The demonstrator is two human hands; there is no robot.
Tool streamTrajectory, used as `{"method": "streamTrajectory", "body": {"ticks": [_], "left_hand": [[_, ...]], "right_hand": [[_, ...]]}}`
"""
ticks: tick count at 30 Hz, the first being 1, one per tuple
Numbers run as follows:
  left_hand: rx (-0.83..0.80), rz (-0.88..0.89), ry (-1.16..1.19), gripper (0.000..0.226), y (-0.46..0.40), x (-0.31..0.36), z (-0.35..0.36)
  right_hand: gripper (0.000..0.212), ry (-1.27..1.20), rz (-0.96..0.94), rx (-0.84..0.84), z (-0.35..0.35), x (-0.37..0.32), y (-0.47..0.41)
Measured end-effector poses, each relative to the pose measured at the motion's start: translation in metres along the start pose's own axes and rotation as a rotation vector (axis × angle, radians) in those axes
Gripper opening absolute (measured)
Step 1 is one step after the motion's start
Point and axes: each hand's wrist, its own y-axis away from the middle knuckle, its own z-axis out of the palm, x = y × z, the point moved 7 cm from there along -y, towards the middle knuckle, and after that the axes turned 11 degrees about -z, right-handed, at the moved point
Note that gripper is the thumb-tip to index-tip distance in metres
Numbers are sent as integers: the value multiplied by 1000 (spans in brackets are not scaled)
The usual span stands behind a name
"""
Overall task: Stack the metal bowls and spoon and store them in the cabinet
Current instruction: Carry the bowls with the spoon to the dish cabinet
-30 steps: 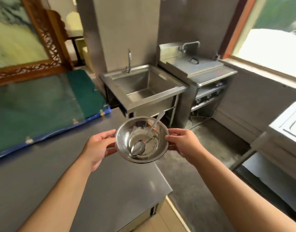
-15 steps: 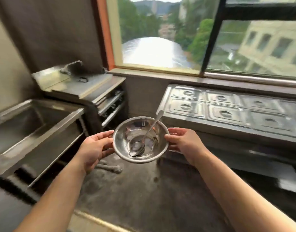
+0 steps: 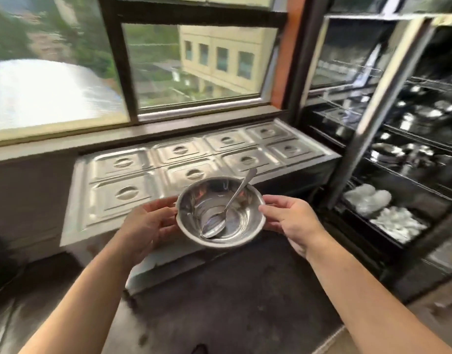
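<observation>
I hold the stacked metal bowls (image 3: 241, 215) at chest height, seen from above as one shiny bowl. A metal spoon (image 3: 226, 210) lies inside, its head at the bottom and its handle leaning over the far right rim. My left hand (image 3: 147, 226) grips the left rim and my right hand (image 3: 292, 222) grips the right rim. The cabinet (image 3: 388, 139) stands at the right, dark, with a metal frame and wire shelves; its front looks open.
A steel counter with several lidded food pans (image 3: 184, 172) runs under a large window (image 3: 143, 62) straight ahead. The cabinet shelves hold shiny metal dishes (image 3: 398, 152) and white items (image 3: 383, 213) lower down. Dark floor (image 3: 232, 297) lies below my arms.
The view has swung right, from the sink and table past the lidded counter to the cabinet. Both hands keep the same hold on the bowls; the spoon stays inside.
</observation>
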Motion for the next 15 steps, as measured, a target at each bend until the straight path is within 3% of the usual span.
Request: {"method": "streamTrajectory", "body": {"ticks": [9, 15], "left_hand": [[-377, 3, -223, 32, -179, 93, 167], [-592, -35, -312, 29, -254, 108, 301]], "right_hand": [[23, -23, -87, 469, -121, -35, -91], [34, -14, -127, 736, -215, -50, -107]]}}
